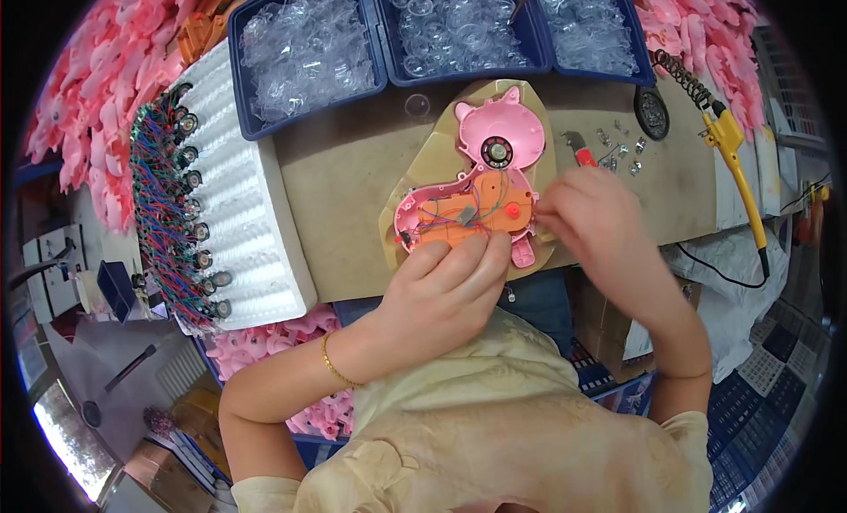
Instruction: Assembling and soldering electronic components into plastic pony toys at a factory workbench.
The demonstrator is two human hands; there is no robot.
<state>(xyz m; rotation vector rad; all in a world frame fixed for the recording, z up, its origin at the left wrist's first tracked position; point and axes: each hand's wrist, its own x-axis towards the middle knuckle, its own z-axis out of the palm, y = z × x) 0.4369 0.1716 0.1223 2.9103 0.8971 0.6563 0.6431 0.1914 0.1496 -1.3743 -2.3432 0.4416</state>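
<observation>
A pink cat-shaped toy shell point(520, 120) lies open side up on a tan shaped holder point(423, 164) at the table's near edge. A round speaker point(498, 151) sits in its head. An orange plastic housing point(432, 215) with a red round piece fills the body, and thin coloured wires cross it. My left hand point(454, 279) is closed at the shell's near edge, fingertips against the shell and housing. At the shell's right side, my right hand point(591, 217) has its fingers pinched together; what they hold, if anything, is hidden.
Blue bins point(381, 50) of clear plastic parts line the back. On the left is a white foam tray point(256, 204) with wired speakers point(168, 213). To the right are small metal pieces point(622, 149), a red-handled tool point(582, 151) and a yellow power screwdriver point(730, 147). Pink parts point(106, 81) are heaped behind.
</observation>
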